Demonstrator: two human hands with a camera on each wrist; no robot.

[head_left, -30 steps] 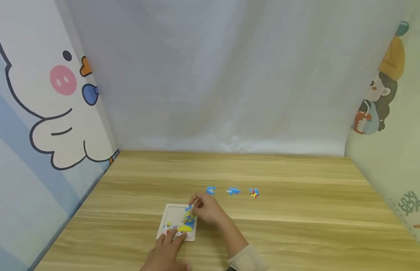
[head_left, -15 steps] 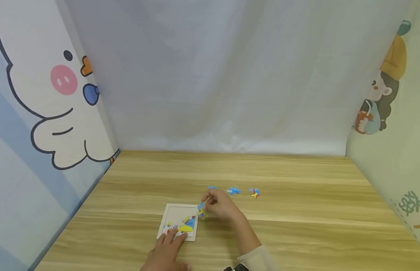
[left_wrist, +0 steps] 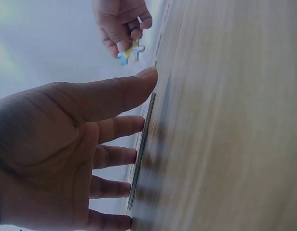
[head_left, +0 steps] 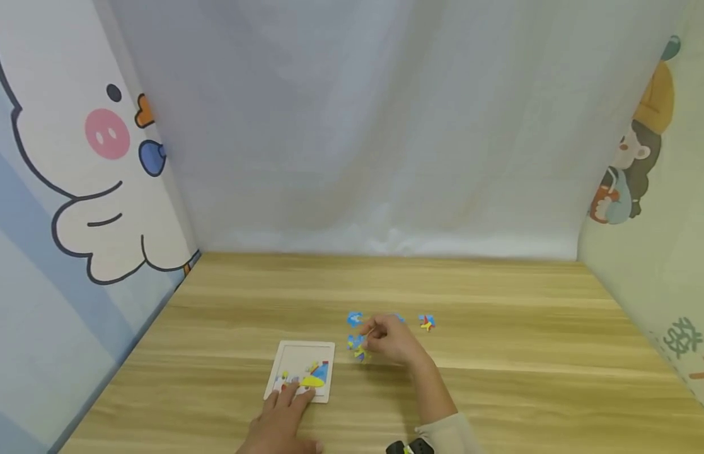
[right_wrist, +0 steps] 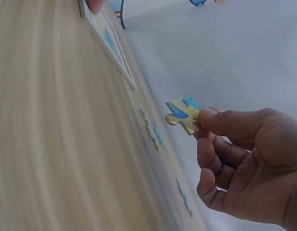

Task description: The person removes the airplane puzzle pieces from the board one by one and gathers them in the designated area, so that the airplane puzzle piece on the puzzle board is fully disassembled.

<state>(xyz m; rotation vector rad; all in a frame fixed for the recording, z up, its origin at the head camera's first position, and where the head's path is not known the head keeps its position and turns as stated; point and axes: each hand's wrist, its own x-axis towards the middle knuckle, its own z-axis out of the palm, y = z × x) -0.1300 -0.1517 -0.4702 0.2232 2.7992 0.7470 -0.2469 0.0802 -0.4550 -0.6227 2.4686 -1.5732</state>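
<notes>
My right hand pinches a yellow and blue jigsaw piece between thumb and fingertips, tilted above the table, right of the puzzle board. The other fingers are loosely bent in the right wrist view. My left hand rests with outstretched fingers on the board's near edge. Fitted pieces, yellow, blue and red, lie along the board's lower and right part; its upper left is bare. In the left wrist view the board shows edge-on beneath the left fingers.
Beyond the right hand, loose jigsaw pieces lie in a row: a blue one, one partly hidden by the hand, and a blue, red and yellow one. A grey-white curtain closes the table's back; printed panels flank it.
My right hand has lifted the yellow and blue jigsaw piece off the board's right side and carried it rightward. The left hand stays on the board.
</notes>
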